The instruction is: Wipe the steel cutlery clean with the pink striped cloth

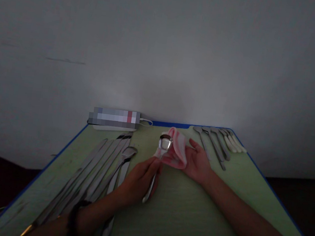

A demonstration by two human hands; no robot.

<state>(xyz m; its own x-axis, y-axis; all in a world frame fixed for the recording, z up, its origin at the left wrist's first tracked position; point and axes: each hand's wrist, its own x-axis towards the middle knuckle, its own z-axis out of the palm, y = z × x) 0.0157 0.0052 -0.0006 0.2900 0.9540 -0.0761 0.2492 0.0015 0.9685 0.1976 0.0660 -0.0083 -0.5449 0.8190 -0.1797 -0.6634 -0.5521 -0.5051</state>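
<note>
My left hand (141, 177) is closed around the handle of a shiny metal spoon (165, 143), its bowl pointing up and away from me. A folded pink and white striped cloth (178, 151) stands just right of the spoon's bowl. My right hand (196, 161) holds that cloth from the right side, its thumb raised and its other fingers partly hidden behind the fabric. Left of my left hand lies another spoon (129, 153), its bowl toward the wall.
Several long flat metal utensils (93, 171) lie in a row on the left of the green table (180, 216). At the back right are several spoons (213, 140) and white-handled utensils (230, 142). A blurred box-like object (114, 118) with a white cable (147, 122) stands by the wall.
</note>
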